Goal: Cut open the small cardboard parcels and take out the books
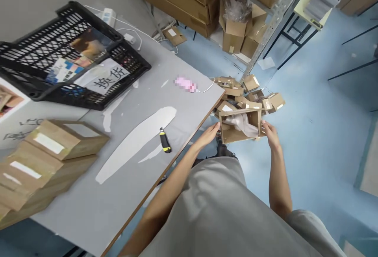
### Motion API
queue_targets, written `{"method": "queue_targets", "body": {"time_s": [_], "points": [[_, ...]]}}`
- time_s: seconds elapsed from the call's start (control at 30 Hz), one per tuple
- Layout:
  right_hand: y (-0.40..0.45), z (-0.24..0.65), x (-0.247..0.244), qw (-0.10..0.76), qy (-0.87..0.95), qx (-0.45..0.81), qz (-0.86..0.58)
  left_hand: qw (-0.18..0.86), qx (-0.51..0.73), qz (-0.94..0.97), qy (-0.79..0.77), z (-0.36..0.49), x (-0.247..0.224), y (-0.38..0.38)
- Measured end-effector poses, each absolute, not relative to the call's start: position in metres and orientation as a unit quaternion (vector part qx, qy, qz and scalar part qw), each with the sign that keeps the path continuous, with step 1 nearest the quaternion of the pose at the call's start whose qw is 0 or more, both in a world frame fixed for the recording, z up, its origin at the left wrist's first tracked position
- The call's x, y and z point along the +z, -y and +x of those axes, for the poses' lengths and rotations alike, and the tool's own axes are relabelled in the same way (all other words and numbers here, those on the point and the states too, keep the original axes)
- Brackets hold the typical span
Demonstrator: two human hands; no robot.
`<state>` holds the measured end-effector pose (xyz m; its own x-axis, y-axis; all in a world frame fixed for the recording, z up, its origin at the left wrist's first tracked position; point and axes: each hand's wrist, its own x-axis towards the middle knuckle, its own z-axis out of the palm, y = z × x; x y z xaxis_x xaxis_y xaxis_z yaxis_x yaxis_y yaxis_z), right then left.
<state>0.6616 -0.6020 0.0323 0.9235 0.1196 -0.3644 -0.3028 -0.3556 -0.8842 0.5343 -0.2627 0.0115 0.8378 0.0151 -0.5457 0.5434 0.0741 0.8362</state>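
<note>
Between my two hands is a cardboard box (226,130) with its top open, held out past the table's edge above the floor. Crumpled clear plastic wrap (243,124) lies inside it. My left hand (210,134) grips the box's left side, and my right hand (271,134) grips the right side. The fingers under and behind the walls are partly hidden. Beyond the box, several small cardboard boxes (251,83) lie heaped on the floor. To the left, a black and yellow box cutter (165,141) rests on the grey table (130,202).
A black plastic crate (103,103) with printed packets stands at the table's back left. Closed cardboard boxes (47,162) are stacked at the near left. A blurred pink thing (185,84) with a white cable lies near the corner. Behind stands a metal shelf post (262,44).
</note>
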Motion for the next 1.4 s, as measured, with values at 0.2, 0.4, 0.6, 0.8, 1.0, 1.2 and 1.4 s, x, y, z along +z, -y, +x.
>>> {"method": "queue_targets", "body": {"time_s": [0.2,0.4,0.6,0.8,1.0,1.2,1.4], "points": [[0.643,0.759,0.02,0.589,-0.098,0.115,-0.794,0.707,-0.124,0.656,-0.233,0.655,0.002,0.297],[0.644,0.764,-0.016,0.564,-0.194,0.115,-0.794,0.715,-0.1,0.65,-0.238,0.648,-0.02,0.301],[0.58,0.727,-0.054,0.561,-0.119,0.266,-0.775,0.726,-0.092,0.596,-0.331,0.542,-0.031,0.275],[0.47,0.705,-0.054,0.532,0.023,0.417,-0.737,0.711,0.027,0.517,-0.476,0.449,-0.016,0.243],[0.351,0.673,-0.029,0.467,0.17,0.515,-0.698,0.704,0.165,0.446,-0.528,0.384,0.011,0.228],[0.252,0.592,-0.003,0.416,0.284,0.565,-0.654,0.7,0.288,0.381,-0.53,0.31,0.027,0.188],[0.175,0.483,0.019,0.389,0.323,0.584,-0.635,0.691,0.36,0.333,-0.531,0.213,0.024,0.126]]}}
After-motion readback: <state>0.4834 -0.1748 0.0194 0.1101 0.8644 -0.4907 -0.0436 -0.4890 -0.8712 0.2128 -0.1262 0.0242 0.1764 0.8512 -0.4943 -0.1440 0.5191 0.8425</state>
